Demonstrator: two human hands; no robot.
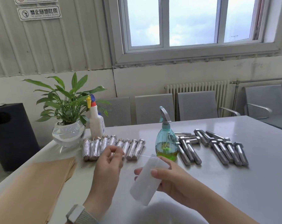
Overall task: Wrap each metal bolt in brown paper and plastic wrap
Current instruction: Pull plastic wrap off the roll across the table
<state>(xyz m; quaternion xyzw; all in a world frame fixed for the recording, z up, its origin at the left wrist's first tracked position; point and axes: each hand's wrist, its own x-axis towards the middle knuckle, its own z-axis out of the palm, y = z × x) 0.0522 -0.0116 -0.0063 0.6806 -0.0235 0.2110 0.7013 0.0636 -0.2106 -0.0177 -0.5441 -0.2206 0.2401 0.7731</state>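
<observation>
Right hand (167,177) grips plastic wrap roll (145,180), long axis running away toward upper right. Left hand (108,160), just beside, pinches the film's free edge. Bare bolts (218,147) lie beyond the right hand; brown paper (44,180) outside the left.

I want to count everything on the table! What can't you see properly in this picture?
- Wrapped bolts: the left hand covers some in the head view, so no exact count.
- Bare bolts: the green spray bottle hides part of the pile.
- Brown paper: cut off by the bottom-left edge.
- Wall sign: small print blurred.
</observation>
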